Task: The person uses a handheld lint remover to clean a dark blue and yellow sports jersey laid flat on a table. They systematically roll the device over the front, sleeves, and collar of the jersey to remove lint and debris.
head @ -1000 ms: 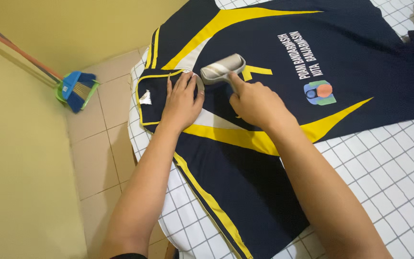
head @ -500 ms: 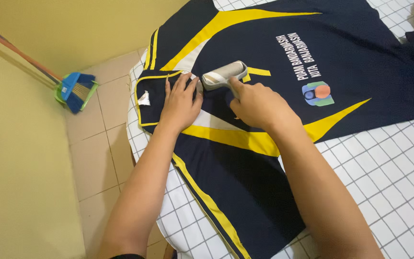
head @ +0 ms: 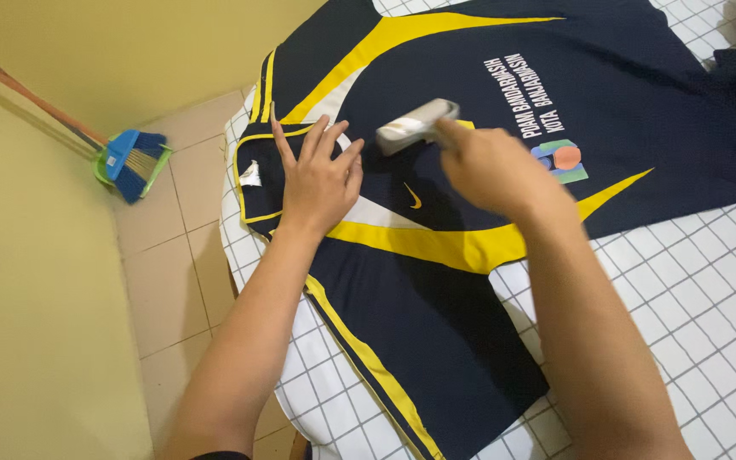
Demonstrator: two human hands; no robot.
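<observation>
R hand (head: 491, 166) grips lint roller (head: 416, 126) mid-chest; L hand (head: 317, 179) flat, open, pins jersey (head: 641, 94) collar. Lower half prob. untouched.

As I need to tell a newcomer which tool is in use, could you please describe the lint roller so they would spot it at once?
Start at the navy and yellow jersey spread over the white grid-patterned cover. Near its collar, the left hand presses flat, and the right hand beside it holds the lint roller. It is the only pale grey cylinder on the dark cloth.

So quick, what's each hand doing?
Left hand: open, flat on the shirt.
Right hand: closed, holding the lint roller.
</observation>
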